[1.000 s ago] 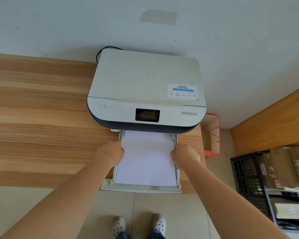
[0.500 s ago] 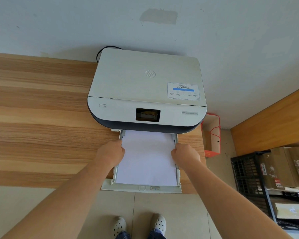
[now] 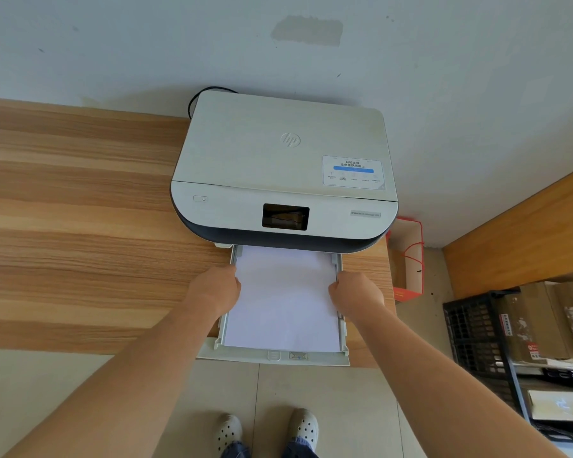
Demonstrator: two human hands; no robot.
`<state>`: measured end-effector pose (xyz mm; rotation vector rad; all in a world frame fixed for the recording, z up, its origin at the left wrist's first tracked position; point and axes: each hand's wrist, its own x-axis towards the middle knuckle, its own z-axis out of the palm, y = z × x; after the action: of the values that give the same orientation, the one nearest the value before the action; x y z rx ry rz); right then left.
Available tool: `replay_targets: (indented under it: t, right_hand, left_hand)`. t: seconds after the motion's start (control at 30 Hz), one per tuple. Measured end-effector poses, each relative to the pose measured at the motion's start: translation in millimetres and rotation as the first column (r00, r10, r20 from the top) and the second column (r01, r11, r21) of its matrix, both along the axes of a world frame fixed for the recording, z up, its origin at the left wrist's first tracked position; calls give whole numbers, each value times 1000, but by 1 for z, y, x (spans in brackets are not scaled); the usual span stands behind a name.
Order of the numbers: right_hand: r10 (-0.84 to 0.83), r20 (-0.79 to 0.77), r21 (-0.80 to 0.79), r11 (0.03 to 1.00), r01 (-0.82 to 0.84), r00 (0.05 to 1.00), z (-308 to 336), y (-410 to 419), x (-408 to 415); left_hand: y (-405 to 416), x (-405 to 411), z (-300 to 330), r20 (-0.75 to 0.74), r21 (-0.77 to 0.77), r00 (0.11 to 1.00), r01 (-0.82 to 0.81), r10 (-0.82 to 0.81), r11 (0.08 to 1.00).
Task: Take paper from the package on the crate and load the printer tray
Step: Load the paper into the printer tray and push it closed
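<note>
Squaring the paper (image 3: 283, 299) in the pulled-out printer tray (image 3: 272, 356) looks to be the step in hand. The white stack is seen lying flat inside the tray, its far end already under the printer (image 3: 283, 166), which stands on the wooden desk (image 3: 80, 209).

The left hand (image 3: 214, 290) is set at the left edge of the stack and the right hand (image 3: 356, 290) at the right edge, both curled narrow, fingers folded under; whether the sheets are pinched or only pressed from the sides can't be told from this view.

To do it well, both edges should be pushed inward evenly, w/ same pressure on each side, so the stack is not skewed. The side guides should be brought just to touch the paper, not squeeze it, or the sheets will be bowed. The stack should be kept flat & slid fully to the far end before the tray is closed. Probably the task is nearly done.

The crate (image 3: 470, 328) w/ the cardboard packages is seen well apart, on the floor at the right.
</note>
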<state>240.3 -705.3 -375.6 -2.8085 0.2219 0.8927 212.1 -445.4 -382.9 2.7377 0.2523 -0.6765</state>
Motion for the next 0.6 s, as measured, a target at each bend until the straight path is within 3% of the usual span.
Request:
replay_targets:
  t: [0.2, 0.3, 0.47, 0.6]
  right_hand:
    - [53, 56, 39, 998, -55, 997, 6, -7, -6]
    - [76, 143, 58, 995, -85, 987, 12, -9, -17]
    - [347, 309, 23, 928, -372, 885, 15, -11, -53]
    - [455, 305, 61, 867, -494, 836, 8, -10, -81]
  left_hand:
    - [3, -12, 5, 70, 16, 997, 25, -26, 1000]
    - [4, -23, 11, 174, 51, 976, 121, -128, 991]
    - [3, -52, 7, 287, 39, 881, 381, -376, 924]
    - [-4, -74, 9, 292, 22, 860, 431, -418, 902]
